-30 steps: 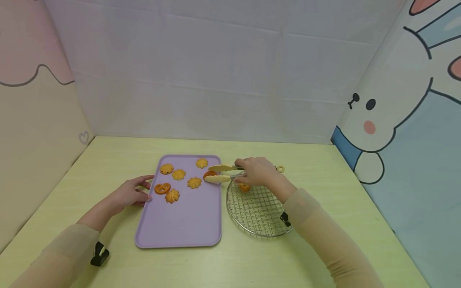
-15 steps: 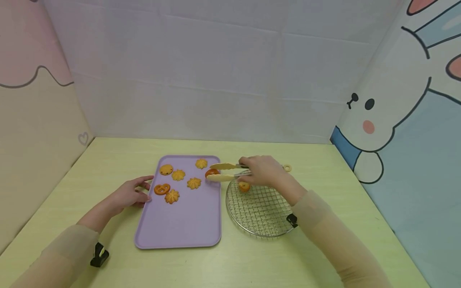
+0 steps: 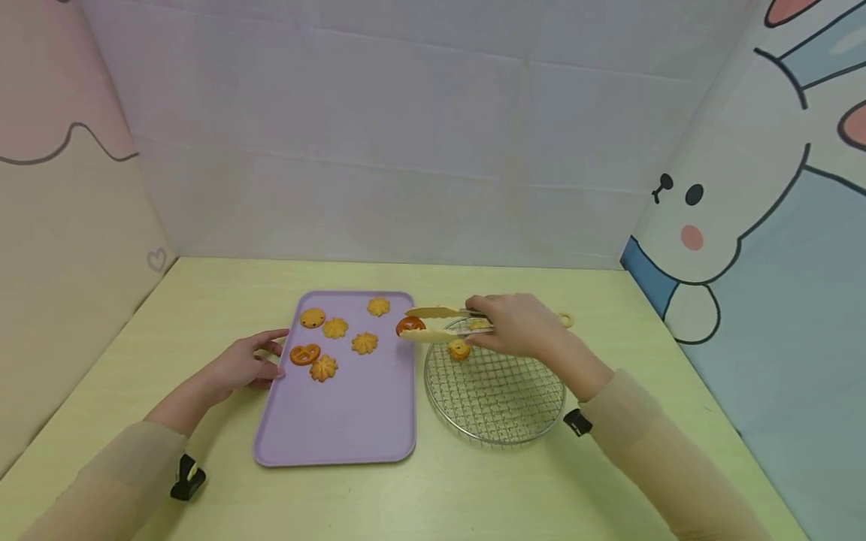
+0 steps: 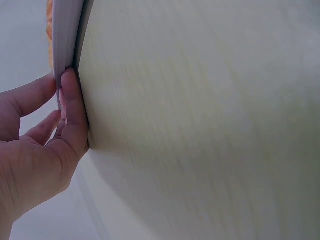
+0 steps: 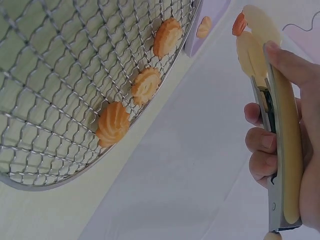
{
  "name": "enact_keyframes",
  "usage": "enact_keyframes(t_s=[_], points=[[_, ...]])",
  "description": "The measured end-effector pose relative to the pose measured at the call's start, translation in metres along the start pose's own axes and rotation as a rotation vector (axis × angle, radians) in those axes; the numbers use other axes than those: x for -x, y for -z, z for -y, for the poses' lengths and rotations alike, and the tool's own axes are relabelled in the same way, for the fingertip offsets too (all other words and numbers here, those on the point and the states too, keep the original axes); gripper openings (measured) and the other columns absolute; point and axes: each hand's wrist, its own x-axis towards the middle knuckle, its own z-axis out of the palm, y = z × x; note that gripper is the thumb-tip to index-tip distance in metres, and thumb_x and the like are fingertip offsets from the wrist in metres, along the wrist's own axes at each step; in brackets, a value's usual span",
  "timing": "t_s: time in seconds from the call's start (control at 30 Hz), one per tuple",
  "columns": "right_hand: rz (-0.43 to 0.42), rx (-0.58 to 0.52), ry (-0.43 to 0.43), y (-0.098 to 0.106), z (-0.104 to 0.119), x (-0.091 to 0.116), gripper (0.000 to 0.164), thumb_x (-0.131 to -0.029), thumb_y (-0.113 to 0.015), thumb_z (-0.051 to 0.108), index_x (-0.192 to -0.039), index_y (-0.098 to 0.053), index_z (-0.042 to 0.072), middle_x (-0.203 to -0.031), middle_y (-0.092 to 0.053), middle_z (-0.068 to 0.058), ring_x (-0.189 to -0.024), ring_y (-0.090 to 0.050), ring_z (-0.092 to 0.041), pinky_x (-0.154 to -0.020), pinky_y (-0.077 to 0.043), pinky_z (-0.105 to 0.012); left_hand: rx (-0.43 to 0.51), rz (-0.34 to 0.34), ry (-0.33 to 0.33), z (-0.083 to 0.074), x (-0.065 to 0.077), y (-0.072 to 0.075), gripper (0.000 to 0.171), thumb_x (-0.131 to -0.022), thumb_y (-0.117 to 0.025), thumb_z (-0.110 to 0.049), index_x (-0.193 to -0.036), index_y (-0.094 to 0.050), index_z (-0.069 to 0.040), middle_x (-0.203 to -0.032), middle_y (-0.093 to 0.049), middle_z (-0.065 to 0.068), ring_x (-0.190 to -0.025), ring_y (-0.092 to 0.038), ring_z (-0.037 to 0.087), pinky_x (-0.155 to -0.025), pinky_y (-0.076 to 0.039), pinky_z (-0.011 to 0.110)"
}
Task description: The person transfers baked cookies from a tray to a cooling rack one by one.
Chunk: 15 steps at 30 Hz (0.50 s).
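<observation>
My right hand (image 3: pixel 510 323) grips a pair of tongs (image 5: pixel 285 150) with cream-coloured tips. Between the tips sits a glossy reddish-brown cookie (image 3: pixel 410 324), its shape partly covered; it is over the right edge of the lilac tray (image 3: pixel 338 428), near the wire rack. The left hand (image 3: pixel 240 364) pinches the tray's left edge, thumb on one side and fingers on the other in the left wrist view (image 4: pixel 45 145). On the tray lie a pretzel (image 3: pixel 305 355), a round cookie with a face (image 3: pixel 313 318) and several flower-shaped cookies (image 3: pixel 324 368).
A round wire rack (image 3: pixel 497 398) stands right of the tray. Three ridged cookies show near its rim in the right wrist view, one a swirled cookie (image 5: pixel 113 124). White cloth (image 3: pixel 406 150) rises behind the pale table (image 3: pixel 223 293), with printed panels at both sides.
My right hand has moved to the right with the tongs, carrying the reddish-brown cookie from the tray towards the rack. The left hand and tray stay where they were.
</observation>
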Motion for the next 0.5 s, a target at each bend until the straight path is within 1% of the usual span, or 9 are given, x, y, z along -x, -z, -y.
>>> enact_keyframes(t_s=[0.23,0.4,0.5], points=[[-0.058,0.008,0.036,0.006,-0.001,0.019,0.054,-0.083,-0.065,0.052,-0.122,-0.058,0.016,-0.104,-0.068,0.0,-0.068,-0.06,-0.012,-0.055,-0.047,-0.029,-0.005,-0.004,0.009,-0.001,-0.001,0.0,0.077,-0.086,-0.064,0.0,-0.148,-0.02,0.001,-0.121,-0.041,0.023,-0.084,-0.058,0.017,-0.067,-0.055,0.029],[-0.073,-0.001,0.052,0.01,-0.001,0.031,0.054,-0.081,-0.067,0.051,-0.12,-0.058,0.015,-0.099,-0.068,0.0,-0.061,-0.055,-0.008,-0.05,-0.043,-0.026,-0.011,-0.006,0.012,0.0,-0.001,0.001,0.076,-0.085,-0.064,0.0,-0.148,-0.021,0.0,-0.122,-0.04,0.022,-0.084,-0.058,0.018,-0.067,-0.055,0.029],[-0.082,-0.007,0.057,0.008,-0.003,0.04,0.053,-0.081,-0.068,0.051,-0.119,-0.059,0.015,-0.096,-0.068,0.001,-0.059,-0.054,-0.006,-0.049,-0.041,-0.024,-0.016,-0.004,0.013,0.001,-0.002,0.001,0.076,-0.085,-0.064,-0.001,-0.148,-0.021,0.0,-0.121,-0.04,0.022,-0.084,-0.057,0.018,-0.067,-0.054,0.029]])
